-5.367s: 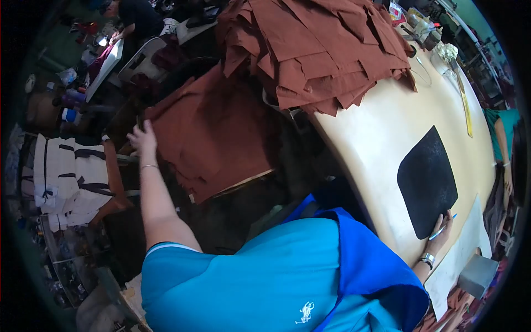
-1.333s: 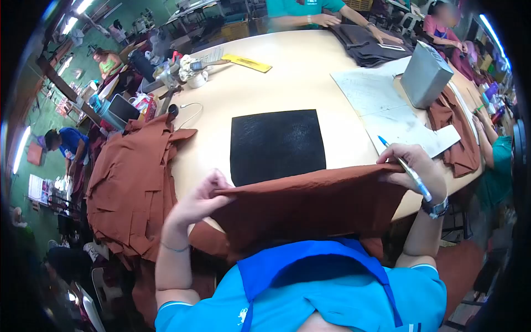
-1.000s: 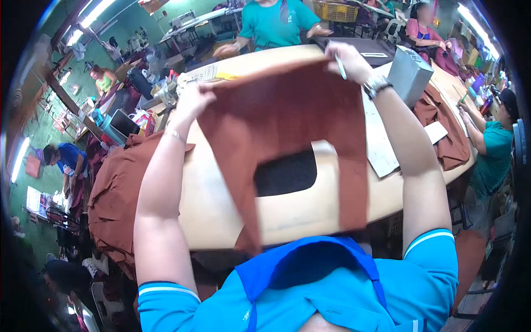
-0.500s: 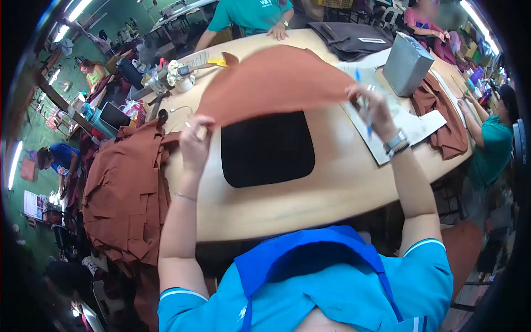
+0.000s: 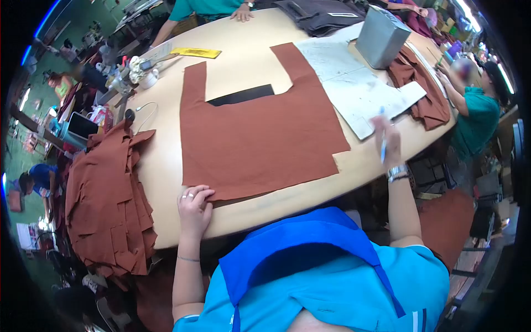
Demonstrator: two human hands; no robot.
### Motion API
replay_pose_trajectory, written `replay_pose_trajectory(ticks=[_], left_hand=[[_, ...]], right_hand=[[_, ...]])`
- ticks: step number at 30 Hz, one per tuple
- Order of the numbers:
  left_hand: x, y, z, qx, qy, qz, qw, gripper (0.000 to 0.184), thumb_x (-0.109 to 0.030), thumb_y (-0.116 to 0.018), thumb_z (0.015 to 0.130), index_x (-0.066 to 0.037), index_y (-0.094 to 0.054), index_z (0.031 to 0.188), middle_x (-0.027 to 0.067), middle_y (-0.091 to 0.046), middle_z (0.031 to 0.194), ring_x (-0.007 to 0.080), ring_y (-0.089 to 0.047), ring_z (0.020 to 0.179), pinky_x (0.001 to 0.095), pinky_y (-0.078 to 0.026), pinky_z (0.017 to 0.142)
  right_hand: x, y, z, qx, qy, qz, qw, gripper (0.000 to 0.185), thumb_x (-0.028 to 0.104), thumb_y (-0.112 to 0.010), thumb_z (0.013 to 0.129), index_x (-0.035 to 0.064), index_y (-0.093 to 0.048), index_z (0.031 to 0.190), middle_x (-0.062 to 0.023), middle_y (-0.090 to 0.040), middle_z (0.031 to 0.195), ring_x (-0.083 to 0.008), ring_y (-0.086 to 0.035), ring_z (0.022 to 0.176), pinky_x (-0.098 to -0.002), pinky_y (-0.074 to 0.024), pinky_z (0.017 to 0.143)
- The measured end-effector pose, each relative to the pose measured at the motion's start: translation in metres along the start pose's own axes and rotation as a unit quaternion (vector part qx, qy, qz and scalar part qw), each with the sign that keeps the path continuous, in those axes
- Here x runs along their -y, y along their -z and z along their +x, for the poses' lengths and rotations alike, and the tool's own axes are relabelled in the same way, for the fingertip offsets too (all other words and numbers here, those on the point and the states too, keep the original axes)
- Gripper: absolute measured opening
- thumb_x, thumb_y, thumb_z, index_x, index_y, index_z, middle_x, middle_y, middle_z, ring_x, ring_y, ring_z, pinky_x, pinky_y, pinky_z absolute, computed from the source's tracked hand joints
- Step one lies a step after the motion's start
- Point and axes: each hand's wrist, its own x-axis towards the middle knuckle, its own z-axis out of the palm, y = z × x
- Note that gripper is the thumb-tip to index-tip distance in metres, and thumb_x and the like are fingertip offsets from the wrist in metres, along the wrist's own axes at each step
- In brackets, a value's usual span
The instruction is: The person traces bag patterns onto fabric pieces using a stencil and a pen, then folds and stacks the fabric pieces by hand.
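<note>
A rust-brown cut fabric piece with two strap-like arms at its far side lies spread on the table. Part of a black flat panel shows in the gap between the straps; the cloth hides the rest. My left hand is at the cloth's near left corner, fingers closed on its edge. To the right of the cloth, my right hand is raised, its fingers closed around a blue-and-white pen. That hand is slightly blurred and apart from the fabric.
Brown fabric pieces are heaped at the table's left edge. White pattern boards lie right of the cloth, near a grey metal block. Behind are a yellow strip, dark folded fabric and a co-worker's hand.
The brown fabric, held up between both hands before, now lies flat over most of the black panel. My right hand has let go of it and keeps the pen; my left hand has moved nearer.
</note>
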Motion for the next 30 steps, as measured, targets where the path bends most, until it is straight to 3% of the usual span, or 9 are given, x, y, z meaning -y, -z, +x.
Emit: replay_pose_trajectory(ticks=[2,7,10,12,15,17,22,24,30], left_hand=[[-0.004,-0.001,-0.006,0.001,-0.003,-0.01,1.0,0.021,-0.003,-0.067,0.071,-0.011,-0.069,0.09,0.0045,-0.067,0.101,0.0264,-0.059,0.099,0.0408,-0.042,0.09],[-0.011,-0.003,-0.02,-0.002,0.009,-0.015,1.0,0.017,-0.007,-0.069,0.073,-0.011,-0.07,0.089,0.0045,-0.067,0.101,0.0258,-0.059,0.1,0.0403,-0.041,0.091],[-0.015,-0.003,-0.023,-0.013,0.008,-0.016,1.0,0.014,-0.013,-0.072,0.075,-0.011,-0.07,0.089,0.0047,-0.066,0.101,0.0263,-0.059,0.102,0.0404,-0.041,0.092],[-0.015,-0.003,-0.024,-0.022,0.007,-0.012,1.0,0.015,-0.018,-0.075,0.076,-0.01,-0.07,0.088,0.0049,-0.066,0.101,0.0268,-0.059,0.103,0.0406,-0.041,0.092],[-0.019,-0.001,-0.023,-0.026,0.007,-0.013,1.0,0.021,-0.025,-0.078,0.075,-0.01,-0.07,0.087,0.0048,-0.066,0.101,0.0269,-0.058,0.104,0.0413,-0.04,0.093],[-0.017,-0.001,-0.023,-0.026,0.007,-0.017,0.999,0.023,-0.027,-0.078,0.074,-0.01,-0.071,0.087,0.0047,-0.065,0.101,0.0267,-0.058,0.104,0.0415,-0.04,0.093],[-0.019,-0.001,-0.023,-0.033,0.004,-0.019,0.999,0.022,-0.026,-0.078,0.074,-0.009,-0.07,0.087,0.0067,-0.066,0.101,0.0273,-0.059,0.102,0.0412,-0.041,0.092],[-0.021,0.001,-0.022,-0.029,0.008,-0.017,0.999,0.022,-0.026,-0.077,0.074,-0.009,-0.07,0.087,0.0064,-0.066,0.101,0.027,-0.059,0.102,0.0409,-0.041,0.091],[-0.019,0.0,-0.023,-0.029,0.005,-0.003,1.0,0.023,-0.029,-0.077,0.075,-0.011,-0.071,0.087,0.004,-0.066,0.101,0.0253,-0.059,0.103,0.04,-0.04,0.091]], right_hand=[[-0.009,0.031,0.025,0.048,-0.172,-0.208,0.962,0.038,0.035,-0.053,0.098,0.0,-0.062,0.111,-0.0245,-0.066,0.094,-0.0397,-0.064,0.091,-0.0457,-0.0512,0.079],[-0.121,0.008,0.032,-0.057,-0.195,-0.145,0.968,0.056,0.04,-0.065,0.092,-0.0115,-0.057,0.112,-0.0171,-0.068,0.091,-0.0232,-0.065,0.081,-0.0347,-0.0504,0.074],[-0.134,-0.01,0.04,-0.176,-0.295,0.201,0.917,0.055,0.032,-0.073,0.088,-0.0084,-0.055,0.121,-0.0096,-0.065,0.099,-0.014,-0.062,0.083,-0.0284,-0.0498,0.074],[-0.087,-0.007,0.052,-0.299,-0.339,0.476,0.755,0.052,0.023,-0.08,0.081,0.0014,-0.057,0.122,-0.0034,-0.063,0.106,-0.0127,-0.06,0.092,-0.0291,-0.0492,0.078],[-0.055,-0.005,0.069,-0.219,-0.37,0.602,0.673,0.049,0.019,-0.083,0.078,0.007,-0.058,0.119,-0.0023,-0.064,0.107,-0.0152,-0.06,0.099,-0.0318,-0.049,0.082],[-0.044,-0.02,0.08,-0.166,-0.425,0.458,0.763,0.041,0.016,-0.082,0.078,0.0091,-0.062,0.113,-0.0038,-0.066,0.105,-0.0176,-0.063,0.095,-0.0332,-0.0508,0.082],[-0.019,-0.029,0.122,-0.172,-0.185,0.345,0.904,0.029,0.003,-0.064,0.086,-0.0046,-0.059,0.113,-0.0108,-0.066,0.106,-0.0186,-0.063,0.094,-0.0322,-0.0505,0.083],[0.013,-0.015,0.152,-0.196,-0.093,0.233,0.948,0.02,0.008,-0.064,0.082,-0.0044,-0.062,0.097,-0.0101,-0.068,0.087,-0.0173,-0.063,0.081,-0.0335,-0.0488,0.074],[0.106,0.03,0.216,-0.206,0.046,0.081,0.974,0.028,0.015,-0.064,0.085,-0.0011,-0.062,0.107,-0.0162,-0.07,0.093,-0.0273,-0.068,0.085,-0.0381,-0.0504,0.077]])
